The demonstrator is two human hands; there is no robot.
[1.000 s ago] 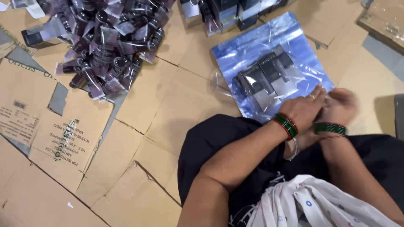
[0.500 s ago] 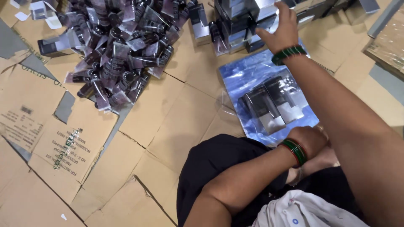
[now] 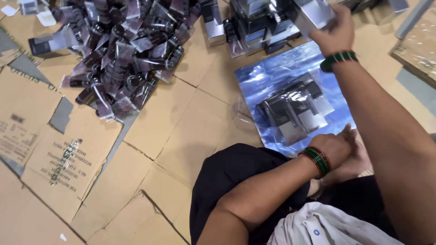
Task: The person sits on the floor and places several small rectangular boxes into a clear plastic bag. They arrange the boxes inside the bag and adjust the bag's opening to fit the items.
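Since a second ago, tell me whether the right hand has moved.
Yes. The right hand left the plastic bag's near edge, reaching over it to the stacked boxes beyond.

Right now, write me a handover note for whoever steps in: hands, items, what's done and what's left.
Right hand: stretched up to the stack of silver boxes, fingers closed on one silver box.
Left hand: resting on the near edge of the clear plastic bag, which lies flat on the cardboard floor.
Done: a few silver boxes are already inside the bag.
Left: the held box is not in the bag; the stack remains. The heap of dark tubes lies untouched, up left.
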